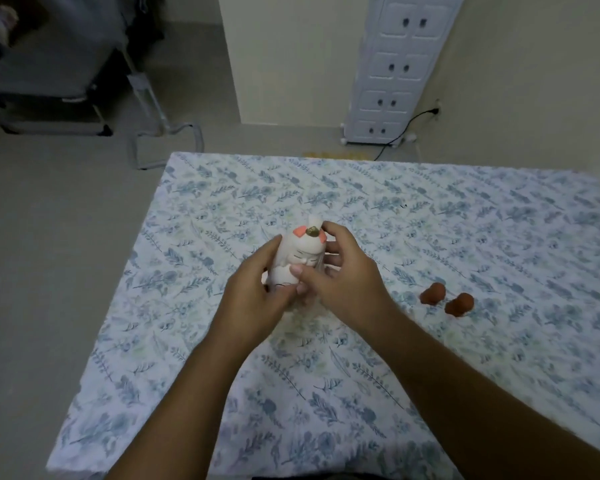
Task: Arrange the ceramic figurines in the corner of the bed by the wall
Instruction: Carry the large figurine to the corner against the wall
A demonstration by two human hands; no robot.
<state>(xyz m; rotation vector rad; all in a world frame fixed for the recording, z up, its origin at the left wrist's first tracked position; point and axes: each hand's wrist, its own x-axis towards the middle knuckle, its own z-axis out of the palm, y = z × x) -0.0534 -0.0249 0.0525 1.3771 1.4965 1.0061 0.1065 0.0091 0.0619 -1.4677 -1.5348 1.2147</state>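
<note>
Both hands wrapped round a white ceramic figurine [300, 254], held just above the floral bed sheet [326, 393]. Left hand [257, 289] cupping its left side, fingers curled under the base. Right hand [340, 275] closed on the right side, thumb across the painted face, fingertips up by the pink-and-gold top. Off to the right of the right hand, well apart: two small brown figurines [445, 299] lying just beside each other. Further out past the hands, white drawer cabinet [392, 71] by the wall.
</note>
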